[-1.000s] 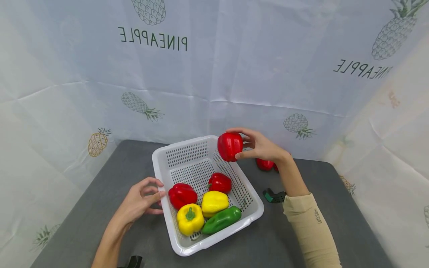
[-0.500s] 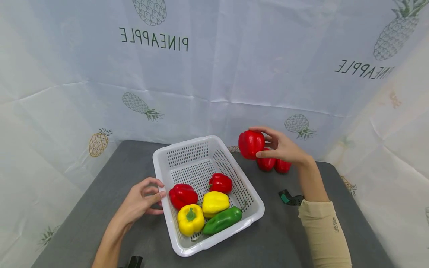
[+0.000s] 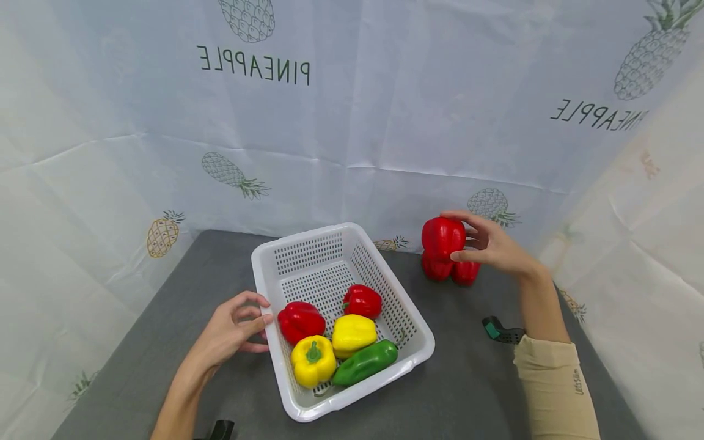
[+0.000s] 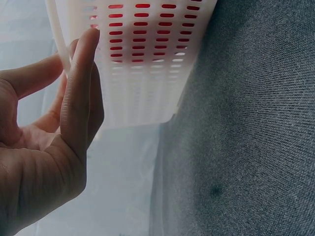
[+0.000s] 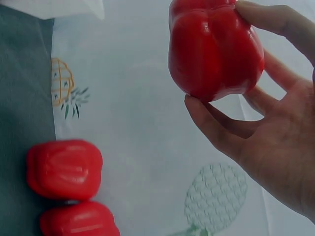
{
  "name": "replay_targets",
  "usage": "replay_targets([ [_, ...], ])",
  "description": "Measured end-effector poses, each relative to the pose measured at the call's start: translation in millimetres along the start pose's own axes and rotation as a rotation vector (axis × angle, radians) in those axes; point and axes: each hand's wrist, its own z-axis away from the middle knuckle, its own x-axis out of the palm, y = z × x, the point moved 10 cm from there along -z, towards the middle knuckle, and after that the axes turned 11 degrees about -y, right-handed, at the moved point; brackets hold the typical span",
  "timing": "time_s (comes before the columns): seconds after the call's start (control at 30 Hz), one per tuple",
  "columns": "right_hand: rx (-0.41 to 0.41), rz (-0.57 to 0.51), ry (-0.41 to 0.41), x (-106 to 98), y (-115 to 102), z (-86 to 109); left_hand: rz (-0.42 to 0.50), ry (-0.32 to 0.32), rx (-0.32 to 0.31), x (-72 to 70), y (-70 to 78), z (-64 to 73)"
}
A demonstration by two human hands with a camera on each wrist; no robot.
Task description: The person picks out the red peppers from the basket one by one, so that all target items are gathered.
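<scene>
A red bell pepper (image 3: 442,237) is pinched between the thumb and fingers of my right hand (image 3: 497,247), raised off the table at the back right. Two more red bell peppers sit below it, one on the left (image 5: 65,169) and one on the right (image 3: 465,272); in the head view the held one partly hides them. My left hand (image 3: 228,327) pinches the left rim of a white perforated basket (image 3: 409,357). Inside the basket lie two red bell peppers, one at the left (image 3: 300,322) and one at the right (image 3: 362,301), two yellow bell peppers (image 3: 313,360) and a long green pepper (image 3: 365,363).
The basket stands on a dark grey table (image 3: 440,391). A white curtain (image 3: 352,122) with pineapple prints hangs close behind and at both sides. Black wrist gear with a green patch (image 3: 503,330) shows by the right wrist.
My right hand has carried the red bell pepper from above the basket's back right corner to the right, over the two peppers on the table. The left hand and basket have stayed put.
</scene>
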Motion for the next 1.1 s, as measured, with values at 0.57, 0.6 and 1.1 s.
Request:
replay_targets([
  [0.57,0.148,0.011,0.123,-30.9,34.7,50.4,0.020,-0.013,0.024,0.4,3.0,0.2],
  [0.6,0.157,0.010,0.128,-32.1,37.1,53.0,0.021,-0.013,0.024,0.3,2.9,0.2],
  [1.1,0.212,0.018,0.145,-47.6,78.9,85.9,0.033,-0.026,0.033,0.3,1.5,-0.7],
])
